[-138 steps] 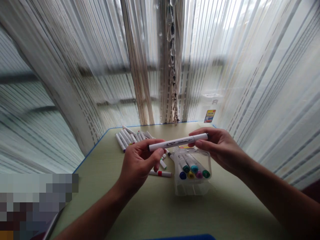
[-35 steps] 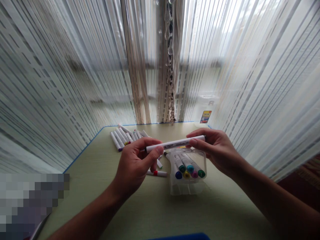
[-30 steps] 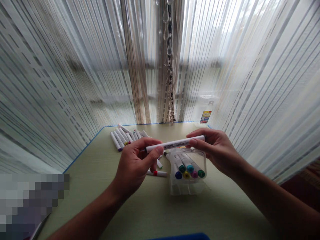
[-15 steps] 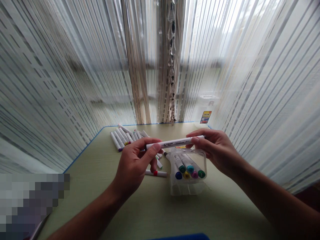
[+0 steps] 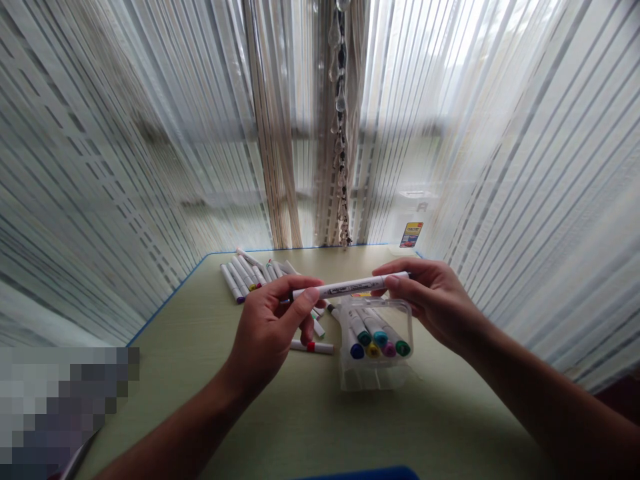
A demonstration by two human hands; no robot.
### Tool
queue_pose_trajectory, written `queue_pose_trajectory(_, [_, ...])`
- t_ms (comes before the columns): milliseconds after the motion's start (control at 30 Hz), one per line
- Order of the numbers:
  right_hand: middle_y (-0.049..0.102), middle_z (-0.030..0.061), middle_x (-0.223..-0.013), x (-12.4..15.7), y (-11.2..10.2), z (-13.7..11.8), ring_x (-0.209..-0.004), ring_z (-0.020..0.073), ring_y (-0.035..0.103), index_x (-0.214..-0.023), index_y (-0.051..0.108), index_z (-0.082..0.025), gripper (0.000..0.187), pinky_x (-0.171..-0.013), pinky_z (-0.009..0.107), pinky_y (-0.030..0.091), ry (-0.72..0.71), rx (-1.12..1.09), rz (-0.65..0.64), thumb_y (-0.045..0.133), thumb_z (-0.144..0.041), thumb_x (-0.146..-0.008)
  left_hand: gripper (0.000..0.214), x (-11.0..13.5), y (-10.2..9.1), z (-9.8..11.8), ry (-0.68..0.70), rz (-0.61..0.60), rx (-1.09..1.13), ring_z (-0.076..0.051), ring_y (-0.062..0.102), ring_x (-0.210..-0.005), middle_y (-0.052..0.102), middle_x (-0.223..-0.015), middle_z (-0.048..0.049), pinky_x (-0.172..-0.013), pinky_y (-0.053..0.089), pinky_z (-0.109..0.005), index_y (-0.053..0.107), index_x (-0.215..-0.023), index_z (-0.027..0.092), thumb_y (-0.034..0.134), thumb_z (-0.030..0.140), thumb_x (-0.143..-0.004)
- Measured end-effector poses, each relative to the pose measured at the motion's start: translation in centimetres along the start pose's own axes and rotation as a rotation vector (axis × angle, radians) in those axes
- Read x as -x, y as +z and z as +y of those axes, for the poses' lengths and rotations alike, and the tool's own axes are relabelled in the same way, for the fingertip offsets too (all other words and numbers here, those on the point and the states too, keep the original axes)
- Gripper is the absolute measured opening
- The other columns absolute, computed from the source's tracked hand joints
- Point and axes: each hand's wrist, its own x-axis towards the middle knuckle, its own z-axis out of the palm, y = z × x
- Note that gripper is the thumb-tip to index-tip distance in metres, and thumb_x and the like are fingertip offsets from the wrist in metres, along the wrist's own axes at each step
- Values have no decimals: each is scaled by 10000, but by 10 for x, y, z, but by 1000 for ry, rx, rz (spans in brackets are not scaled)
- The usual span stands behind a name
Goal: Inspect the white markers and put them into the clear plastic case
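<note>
**Marker (image 5: pixel 350 287) held at both ends over a clear case**

Tabletop (image 5: pixel 310 427), pale green and bare, lies open between the two forearms at the near side; a blue object (image 5: pixel 360 473) just shows at the bottom edge. Above it, the left hand (image 5: pixel 270 327) pinches one end of the white marker between thumb and fingertips, and the right hand (image 5: pixel 430 303) pinches the other end, so the marker hangs nearly level in the air. Black print runs along its barrel, too small to read. Right below stands a clear plastic case (image 5: pixel 373 377) with capped markers (image 5: pixel 373 333) inside, their coloured ends toward the camera. A loose marker with a red band (image 5: pixel 313 346) lies just left of the case. Farther off, a row of white markers (image 5: pixel 247 273) lies near the left rim, where blue edging (image 5: pixel 170 300) runs along the table. At the far right corner a white container carries a yellow and red label (image 5: pixel 411 234), unreadable. Striped sheer curtains (image 5: pixel 125 167) close in on three sides, with a bead string (image 5: pixel 341 153) hanging at the middle.
</note>
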Motion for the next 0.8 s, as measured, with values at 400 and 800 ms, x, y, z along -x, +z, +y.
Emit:
queue_pose_trajectory(400, [704, 51, -682, 1, 3, -2, -570, 148, 600, -876, 777, -191, 254, -457, 242, 397, 52, 5, 33, 846, -367, -708, 242, 0, -1, 1, -25, 2, -53, -61, 542, -451, 654, -615, 12, -439, 462, -152, 709, -973, 105, 742, 282, -812])
queue_pose_trajectory(800, [689, 39, -668, 1, 3, -2, -554, 132, 566, -873, 778, -195, 234, -454, 233, 368, 57, -17, 29, 849, -348, -710, 249, 1, 0, 4, -35, -7, -53, -57, 522, -443, 619, -562, 32, -454, 458, -155, 738, -1006, 100, 729, 270, -824])
